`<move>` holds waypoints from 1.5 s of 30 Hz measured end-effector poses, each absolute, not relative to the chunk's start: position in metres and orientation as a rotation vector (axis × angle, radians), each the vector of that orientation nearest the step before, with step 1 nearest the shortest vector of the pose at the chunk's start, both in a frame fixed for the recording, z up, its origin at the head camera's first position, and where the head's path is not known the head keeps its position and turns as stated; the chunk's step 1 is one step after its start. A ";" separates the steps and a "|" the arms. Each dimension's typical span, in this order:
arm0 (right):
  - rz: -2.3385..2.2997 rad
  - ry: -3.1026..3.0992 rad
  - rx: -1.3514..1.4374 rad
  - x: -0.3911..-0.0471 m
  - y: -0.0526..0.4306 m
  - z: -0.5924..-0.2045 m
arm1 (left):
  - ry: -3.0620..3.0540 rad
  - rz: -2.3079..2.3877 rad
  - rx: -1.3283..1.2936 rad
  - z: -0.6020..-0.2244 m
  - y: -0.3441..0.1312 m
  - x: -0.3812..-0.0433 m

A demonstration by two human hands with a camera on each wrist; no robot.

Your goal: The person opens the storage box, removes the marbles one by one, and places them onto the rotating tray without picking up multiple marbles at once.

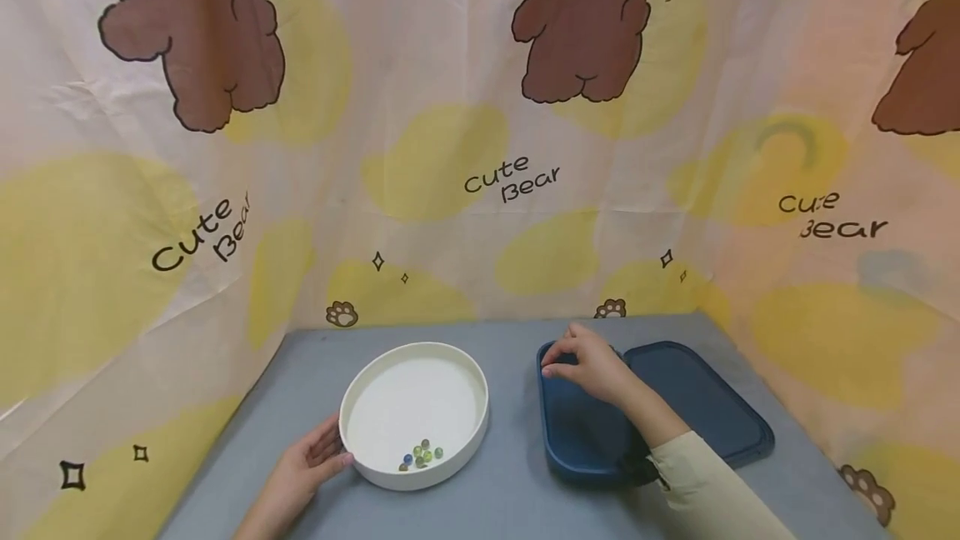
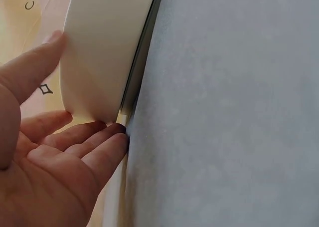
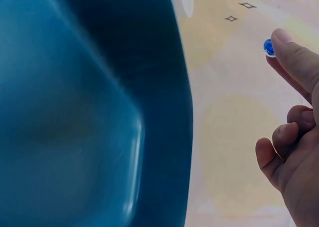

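Note:
A round white tray [image 1: 416, 390] stands on the grey table, with several glass marbles [image 1: 420, 455] gathered near its front. My left hand [image 1: 307, 465] touches the tray's outer side at the left; its thumb [image 2: 37, 62] meets the rim, and the other fingertips lie against the lower wall. Thumb and index finger of my right hand [image 1: 588, 365] pinch a blue marble [image 3: 269, 48], which shows in the right wrist view. That hand is above the far part of a dark blue container [image 1: 577, 423], whose interior is partly hidden by the hand and forearm.
A flat dark blue lid [image 1: 693, 390] lies right of the container, partly behind the right forearm. Cloth printed with bears [image 1: 585, 32] hangs around the table's back and sides. Grey tabletop [image 1: 513, 440] lies between tray and container.

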State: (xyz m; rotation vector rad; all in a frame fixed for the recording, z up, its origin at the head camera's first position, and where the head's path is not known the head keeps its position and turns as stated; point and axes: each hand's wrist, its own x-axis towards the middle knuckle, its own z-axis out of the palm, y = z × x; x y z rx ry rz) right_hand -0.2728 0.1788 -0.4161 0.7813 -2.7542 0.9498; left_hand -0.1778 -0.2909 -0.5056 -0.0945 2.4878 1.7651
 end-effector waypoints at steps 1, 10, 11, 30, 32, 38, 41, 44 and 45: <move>0.959 -2.763 0.785 -0.273 0.174 -0.417 | 2.485 1.759 -0.117 -0.506 -0.291 -0.177; 0.912 -2.727 0.855 -0.273 0.128 -0.412 | 2.526 1.732 -0.164 -0.508 -0.298 -0.175; 0.906 -2.728 0.857 -0.272 0.125 -0.411 | 2.524 1.725 -0.175 -0.508 -0.297 -0.175; 0.856 -2.721 0.918 -0.280 0.065 -0.401 | 2.537 1.697 -0.125 -0.502 -0.289 -0.176; 0.841 -2.735 0.933 -0.281 0.059 -0.406 | 2.534 1.696 -0.143 -0.504 -0.287 -0.177; 0.748 -2.794 0.964 -0.279 0.048 -0.419 | 2.540 1.714 -0.140 -0.508 -0.287 -0.176; 0.780 -2.827 0.971 -0.277 0.045 -0.423 | 2.548 1.717 -0.131 -0.509 -0.288 -0.175; 0.803 -2.849 0.987 -0.277 0.040 -0.424 | 2.551 1.718 -0.109 -0.507 -0.289 -0.176; 0.800 -2.859 0.996 -0.277 0.038 -0.425 | 2.551 1.719 -0.103 -0.506 -0.289 -0.177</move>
